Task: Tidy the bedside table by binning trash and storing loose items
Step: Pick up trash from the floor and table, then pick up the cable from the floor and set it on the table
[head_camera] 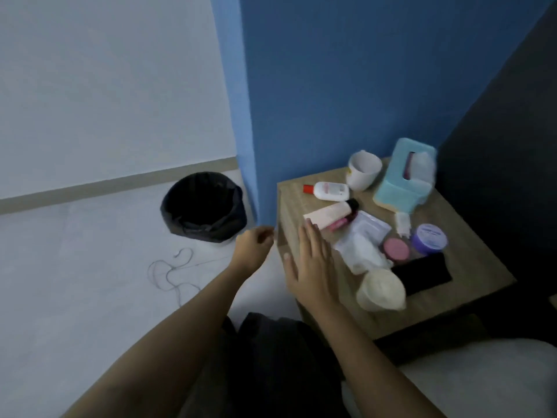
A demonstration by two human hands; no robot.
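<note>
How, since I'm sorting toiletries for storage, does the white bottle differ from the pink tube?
The white bottle has a red cap pointing left; the pink tube has a black cap pointing right. The bottle lies by the mug, the tube nearer the right hand. Both lie on their sides on the bedside table.

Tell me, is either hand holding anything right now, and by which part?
Nothing is held. The right hand is flat over the bedside table; the left hand curls loosely, empty.
</note>
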